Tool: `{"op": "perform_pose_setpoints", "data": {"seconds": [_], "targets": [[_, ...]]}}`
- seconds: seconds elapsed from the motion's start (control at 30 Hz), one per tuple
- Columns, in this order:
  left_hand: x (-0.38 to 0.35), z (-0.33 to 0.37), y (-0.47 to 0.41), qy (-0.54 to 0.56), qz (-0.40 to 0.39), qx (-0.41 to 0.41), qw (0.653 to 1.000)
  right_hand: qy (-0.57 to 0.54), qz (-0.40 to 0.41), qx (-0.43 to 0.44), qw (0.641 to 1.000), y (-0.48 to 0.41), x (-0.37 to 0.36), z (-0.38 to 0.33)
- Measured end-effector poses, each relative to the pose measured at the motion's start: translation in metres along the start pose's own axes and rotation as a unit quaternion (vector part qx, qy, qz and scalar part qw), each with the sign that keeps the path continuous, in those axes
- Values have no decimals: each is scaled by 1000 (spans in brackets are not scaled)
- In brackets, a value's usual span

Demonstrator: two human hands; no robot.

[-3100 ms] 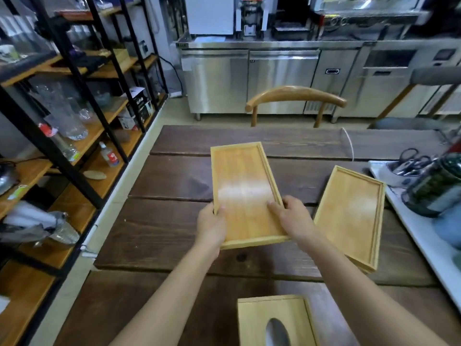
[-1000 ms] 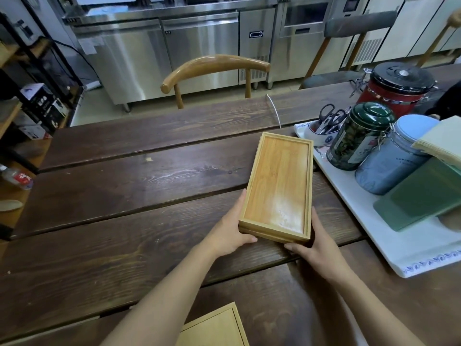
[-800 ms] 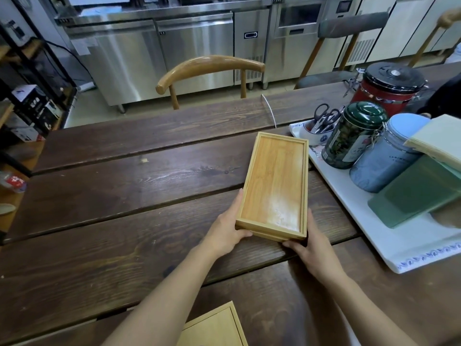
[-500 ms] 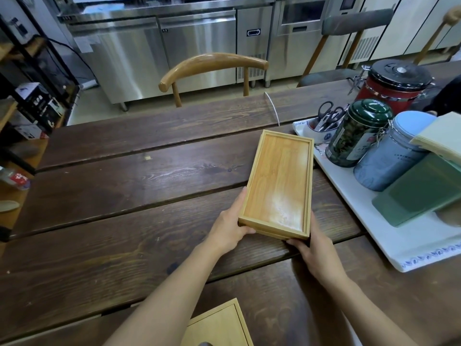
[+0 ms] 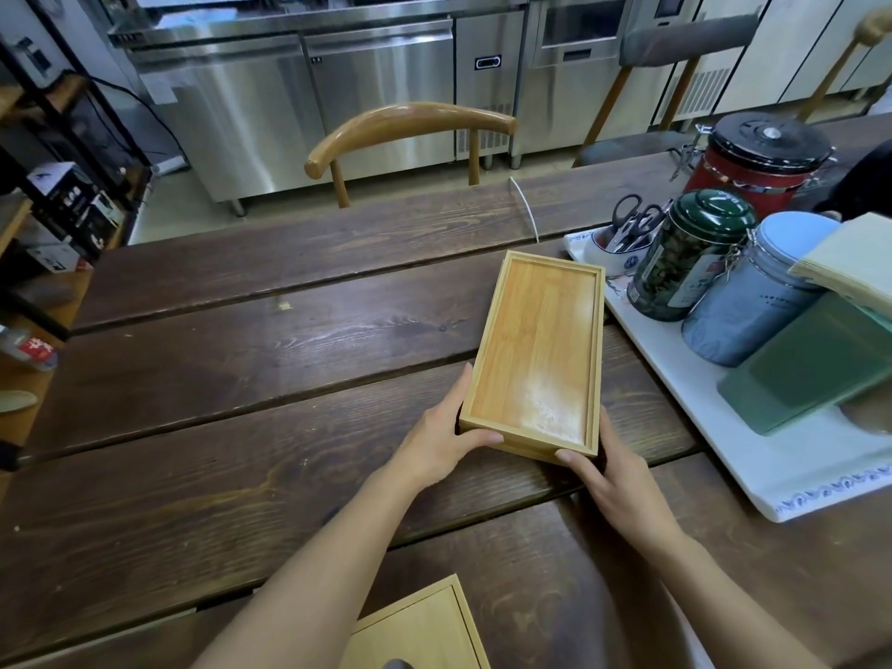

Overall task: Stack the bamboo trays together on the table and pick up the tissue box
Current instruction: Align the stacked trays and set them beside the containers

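Two bamboo trays (image 5: 540,350) lie stacked one on the other on the dark wooden table (image 5: 241,427), right of centre. Only the near edge of the lower one shows under the upper. My left hand (image 5: 441,439) grips the stack's near left corner, thumb on the rim. My right hand (image 5: 608,470) holds the near right corner from the side. The bamboo tissue box (image 5: 420,630) sits at the bottom edge of the view, near me, partly cut off, with neither hand on it.
A white tray (image 5: 791,475) on the right carries a green tin (image 5: 685,253), a blue jar (image 5: 753,292), a red canister (image 5: 758,161), a cup of scissors (image 5: 622,234) and green boxes (image 5: 820,359). A wooden chair (image 5: 410,132) stands across the table. Shelves (image 5: 43,224) are at the left.
Three seconds ago I held one tray apart from the other; now both are stacked. Over the last second the stack and my hands have barely moved.
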State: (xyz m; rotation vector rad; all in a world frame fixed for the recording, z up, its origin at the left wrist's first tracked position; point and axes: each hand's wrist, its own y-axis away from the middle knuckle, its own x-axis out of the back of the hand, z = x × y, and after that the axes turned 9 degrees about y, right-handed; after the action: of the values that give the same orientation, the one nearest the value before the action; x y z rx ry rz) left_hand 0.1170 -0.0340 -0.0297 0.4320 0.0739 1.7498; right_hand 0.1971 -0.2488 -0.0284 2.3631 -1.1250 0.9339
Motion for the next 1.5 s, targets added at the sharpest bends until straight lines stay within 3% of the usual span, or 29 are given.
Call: {"op": "perform_pose_setpoints", "data": {"seconds": [1.03, 1.17, 1.27, 1.33, 1.5], "targets": [[-4, -6, 2, 27, 25, -25, 999, 41, 27, -16, 999, 0, -6, 0], [-4, 3, 4, 66, 11, 6, 998, -60, 20, -47, 997, 1, -2, -3], [0, 12, -9, 157, 12, 49, 986, -188, 64, -141, 970, -11, 3, -1], [5, 21, -19, 191, 14, 52, 980, -249, 53, -172, 952, -23, 8, -1], [-3, 25, -37, 229, 36, 58, 971, -251, 36, -162, 954, -43, 9, -12]]}}
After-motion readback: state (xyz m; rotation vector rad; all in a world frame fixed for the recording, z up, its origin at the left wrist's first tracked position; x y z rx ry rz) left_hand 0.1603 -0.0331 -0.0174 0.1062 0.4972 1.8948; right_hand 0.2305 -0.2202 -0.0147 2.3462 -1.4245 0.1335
